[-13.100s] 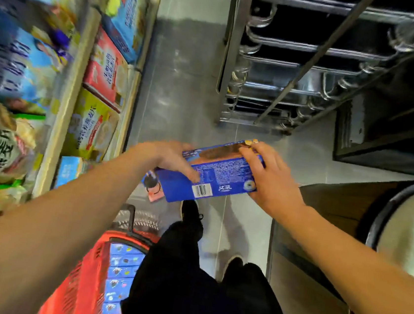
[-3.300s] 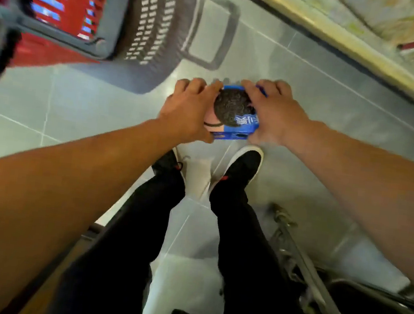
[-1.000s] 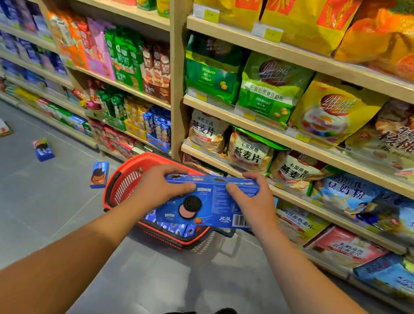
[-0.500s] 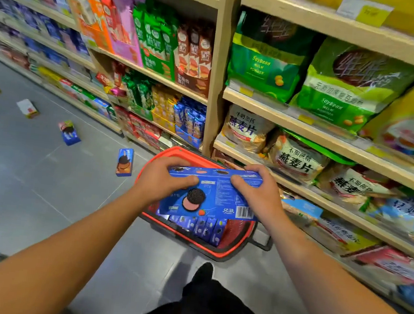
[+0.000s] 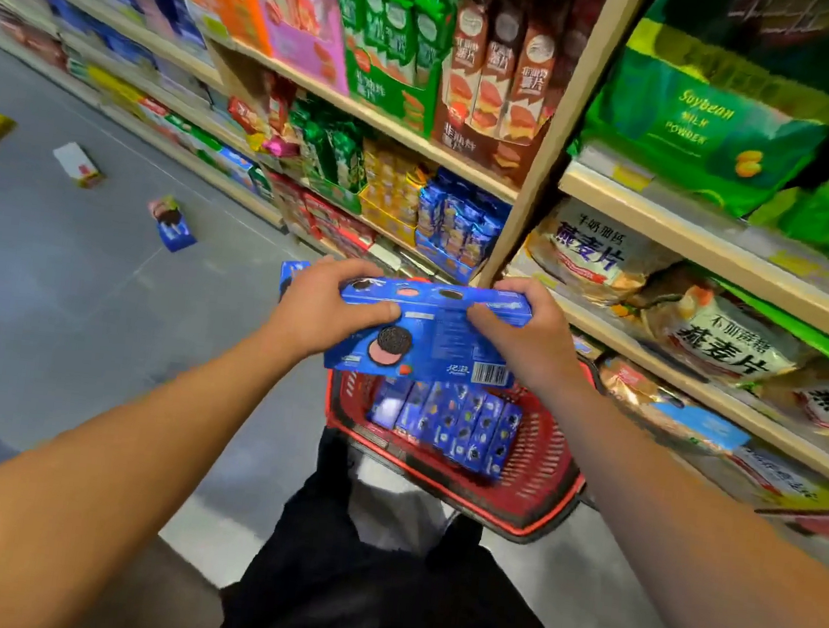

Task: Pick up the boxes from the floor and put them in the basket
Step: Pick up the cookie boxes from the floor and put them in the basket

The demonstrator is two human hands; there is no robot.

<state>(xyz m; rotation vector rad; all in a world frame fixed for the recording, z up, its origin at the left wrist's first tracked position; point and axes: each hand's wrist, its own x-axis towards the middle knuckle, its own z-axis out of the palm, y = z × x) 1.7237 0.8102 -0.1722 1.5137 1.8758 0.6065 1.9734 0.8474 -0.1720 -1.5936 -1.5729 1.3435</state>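
Your left hand (image 5: 322, 311) and right hand (image 5: 518, 333) grip blue box (image 5: 433, 339) by its ends — level above red basket (image 5: 548, 463), ready to drop beside packed boxes (image 5: 446, 428). More boxes on floor (image 5: 69, 285) — blue one (image 5: 174, 227) nearest.

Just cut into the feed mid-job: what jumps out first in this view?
A blue cookie box, gripped at its ends by the left hand and right hand, sits dead centre above the red basket, which already holds a row of blue boxes. Further boxes lie on the grey floor at left, the nearest a small blue box.
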